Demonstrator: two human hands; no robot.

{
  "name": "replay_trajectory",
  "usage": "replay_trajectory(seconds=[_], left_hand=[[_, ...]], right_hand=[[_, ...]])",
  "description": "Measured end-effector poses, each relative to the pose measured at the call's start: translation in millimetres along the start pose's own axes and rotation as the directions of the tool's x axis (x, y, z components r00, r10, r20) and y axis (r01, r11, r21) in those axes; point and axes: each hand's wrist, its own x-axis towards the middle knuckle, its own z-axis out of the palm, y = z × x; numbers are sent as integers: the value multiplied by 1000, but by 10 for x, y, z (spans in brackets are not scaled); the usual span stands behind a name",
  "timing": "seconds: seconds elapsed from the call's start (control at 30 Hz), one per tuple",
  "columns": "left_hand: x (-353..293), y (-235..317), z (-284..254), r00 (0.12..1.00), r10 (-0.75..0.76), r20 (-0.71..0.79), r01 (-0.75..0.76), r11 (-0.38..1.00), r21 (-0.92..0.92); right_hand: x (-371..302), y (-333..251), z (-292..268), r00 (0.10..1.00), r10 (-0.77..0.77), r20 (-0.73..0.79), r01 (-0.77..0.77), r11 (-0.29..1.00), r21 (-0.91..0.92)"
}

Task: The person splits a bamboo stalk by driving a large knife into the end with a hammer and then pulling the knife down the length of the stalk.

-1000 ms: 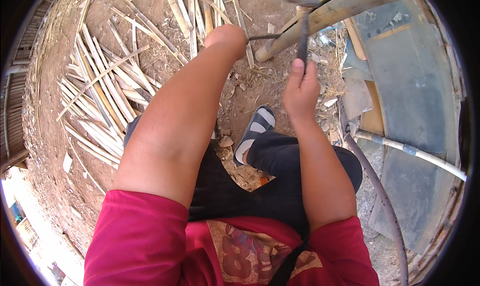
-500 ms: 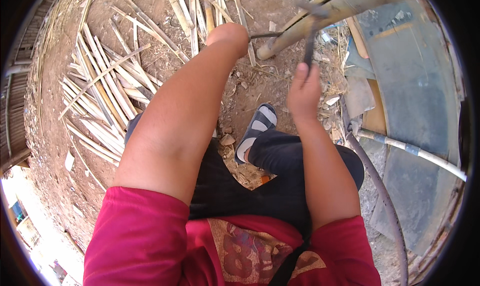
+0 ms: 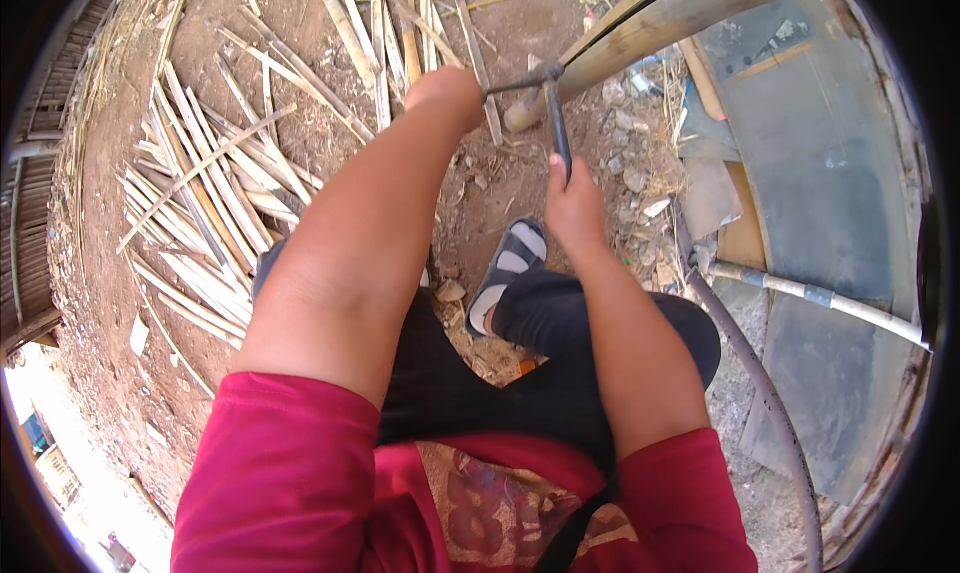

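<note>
A thick bamboo pole [image 3: 680, 41] slants in from the upper right, with a long split along it near its end. My left hand [image 3: 450, 95] is closed around the grip end of a dark, narrow blade [image 3: 505, 86]. Its far end meets the pole at the split, and the grip itself is hidden by the hand. A hammer [image 3: 558, 123] with a dark handle is gripped in my right hand [image 3: 577, 205]. The hammer's head overlaps the blade beside the pole's split end; whether they touch, I cannot tell.
Split bamboo strips [image 3: 205, 188] lie piled on the dirt ground to the left, with more strips [image 3: 385, 33] at the top. Dark sheets [image 3: 815, 153] stand at the right, crossed by a pale pole [image 3: 860, 311]. A bent dark pipe [image 3: 760, 388] curves beside my leg. My sandalled foot [image 3: 508, 268] is below the pole.
My right hand has swung the hammer left and down, bringing its head from above the pole to the blade. My left hand has dropped slightly, still holding the blade.
</note>
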Motion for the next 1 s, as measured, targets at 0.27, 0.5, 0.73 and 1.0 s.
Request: replay_trajectory(seconds=[0.27,0.5,0.73,1.0], left_hand=[[23,55,-37,999,10,43,-12,999,44],[-101,189,-63,998,40,44,-41,999,23],[38,120,-69,998,26,63,-28,999,37],[37,64,-48,998,-28,57,26,999,34]], right_hand=[[128,-206,-157,971,-150,-185,182,968,171],[56,-46,33,997,-41,58,40,999,19],[49,-83,-168,993,-91,-75,98,990,103],[129,-203,-189,971,-178,-161,210,955,211]])
